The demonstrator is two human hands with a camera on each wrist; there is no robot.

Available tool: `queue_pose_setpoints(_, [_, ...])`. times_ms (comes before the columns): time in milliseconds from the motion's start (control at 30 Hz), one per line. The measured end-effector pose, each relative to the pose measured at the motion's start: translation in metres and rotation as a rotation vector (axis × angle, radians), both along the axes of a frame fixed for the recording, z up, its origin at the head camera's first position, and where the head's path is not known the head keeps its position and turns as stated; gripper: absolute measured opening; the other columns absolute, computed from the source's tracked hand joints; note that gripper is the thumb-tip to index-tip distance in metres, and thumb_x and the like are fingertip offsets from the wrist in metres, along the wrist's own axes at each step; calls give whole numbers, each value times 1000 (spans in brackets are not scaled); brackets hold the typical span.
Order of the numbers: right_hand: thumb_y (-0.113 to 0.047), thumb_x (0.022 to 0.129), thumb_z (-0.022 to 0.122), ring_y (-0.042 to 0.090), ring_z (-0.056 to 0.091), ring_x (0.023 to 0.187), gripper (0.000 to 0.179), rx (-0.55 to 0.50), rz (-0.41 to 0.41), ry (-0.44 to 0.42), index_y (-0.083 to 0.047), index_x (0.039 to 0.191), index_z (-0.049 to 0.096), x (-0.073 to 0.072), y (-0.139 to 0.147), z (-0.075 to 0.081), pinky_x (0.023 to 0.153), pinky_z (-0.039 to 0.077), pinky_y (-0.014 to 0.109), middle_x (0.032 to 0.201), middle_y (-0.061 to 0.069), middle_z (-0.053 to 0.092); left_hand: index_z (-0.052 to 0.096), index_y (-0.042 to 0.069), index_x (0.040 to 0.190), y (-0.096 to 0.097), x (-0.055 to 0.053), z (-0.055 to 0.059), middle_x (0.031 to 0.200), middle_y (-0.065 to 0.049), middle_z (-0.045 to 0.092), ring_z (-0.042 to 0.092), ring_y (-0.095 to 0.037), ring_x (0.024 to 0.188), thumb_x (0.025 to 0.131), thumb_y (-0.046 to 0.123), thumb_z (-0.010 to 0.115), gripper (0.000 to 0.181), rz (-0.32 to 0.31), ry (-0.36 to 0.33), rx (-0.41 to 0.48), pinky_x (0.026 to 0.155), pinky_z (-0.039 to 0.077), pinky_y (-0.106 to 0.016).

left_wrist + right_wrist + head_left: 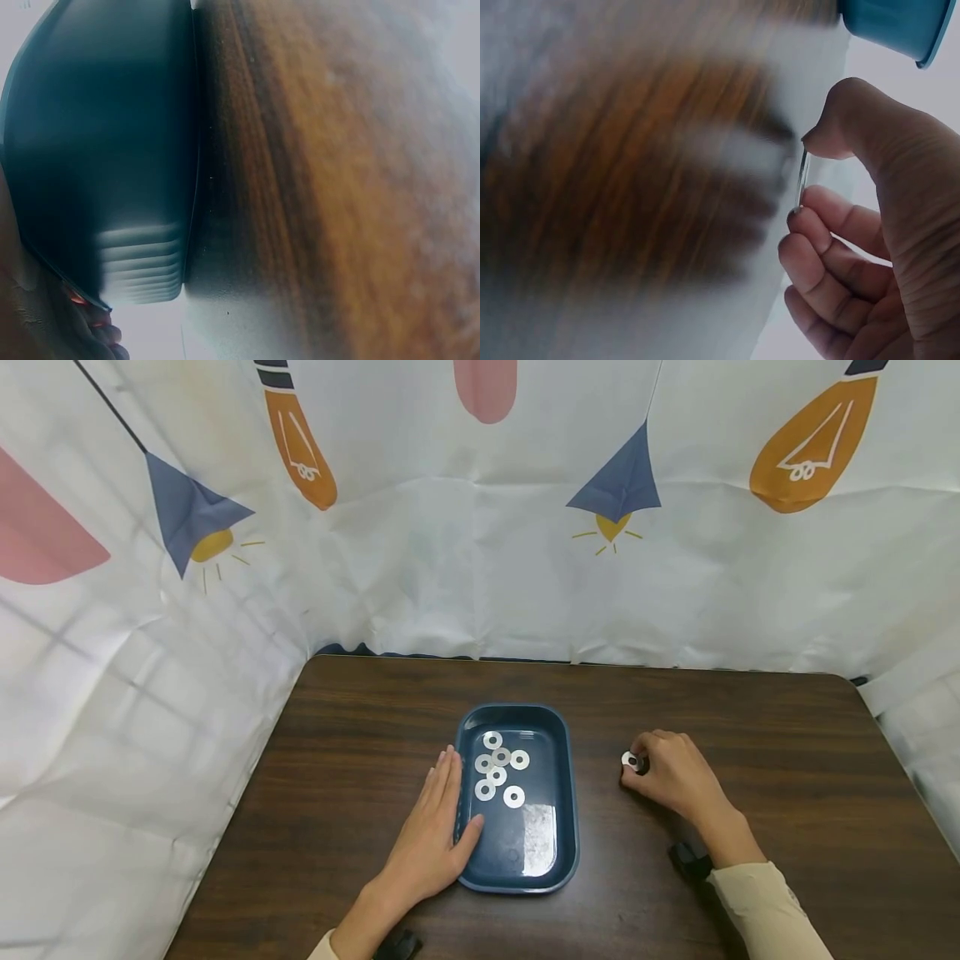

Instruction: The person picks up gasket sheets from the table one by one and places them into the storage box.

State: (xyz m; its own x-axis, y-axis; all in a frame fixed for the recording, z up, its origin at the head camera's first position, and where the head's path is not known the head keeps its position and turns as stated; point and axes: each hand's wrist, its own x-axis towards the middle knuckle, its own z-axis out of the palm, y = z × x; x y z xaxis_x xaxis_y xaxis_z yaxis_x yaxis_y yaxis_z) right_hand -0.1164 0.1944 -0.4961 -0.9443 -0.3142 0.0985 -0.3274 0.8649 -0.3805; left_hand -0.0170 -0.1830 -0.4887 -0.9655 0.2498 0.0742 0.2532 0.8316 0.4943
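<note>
A dark blue rectangular tray [534, 875] lies on the table with several flat metal washers [513, 797] in its far and middle part, a few touching or overlapping. My left hand [429, 839] rests along the tray's left rim, fingers straight and thumb over the edge. In the left wrist view the tray's outer wall [105, 150] fills the left side. To the right of the tray, my right hand [678, 777] pinches a washer [628, 761] between thumb and fingertips. In the right wrist view that washer [803, 176] shows edge-on, just above the tabletop.
The brown wood-grain table [360, 718] extends on both sides of the tray. A white curtain [420, 568] printed with lamps hangs behind the far edge and along the left. A dark wrist strap [688, 862] sits at the right wrist.
</note>
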Motion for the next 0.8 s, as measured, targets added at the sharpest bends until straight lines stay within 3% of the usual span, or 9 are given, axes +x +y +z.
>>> queue_pose_setpoints(100, [-22,82,82,14,61,71,18,-8,9,30,-7,91,75,1,-1,1,68,54,36,84,4,73,7,10,171,0,0,0,181,-13,9,18,-35,167,101,36,66,95,1,-2,2,130,27,-62])
queue_pose_setpoints(400, [-22,82,82,18,67,76,18,-1,8,53,-8,91,75,4,-6,9,78,58,47,86,4,76,7,11,171,0,0,0,181,-12,10,18,-36,167,101,36,66,95,7,-5,1,130,27,-62])
queue_pose_setpoints(800, [-20,79,84,13,60,69,16,-21,41,128,-8,87,76,8,-17,20,80,57,50,80,2,72,7,10,171,-1,1,0,180,-13,10,19,-36,166,101,35,66,95,-2,6,15,131,27,-62])
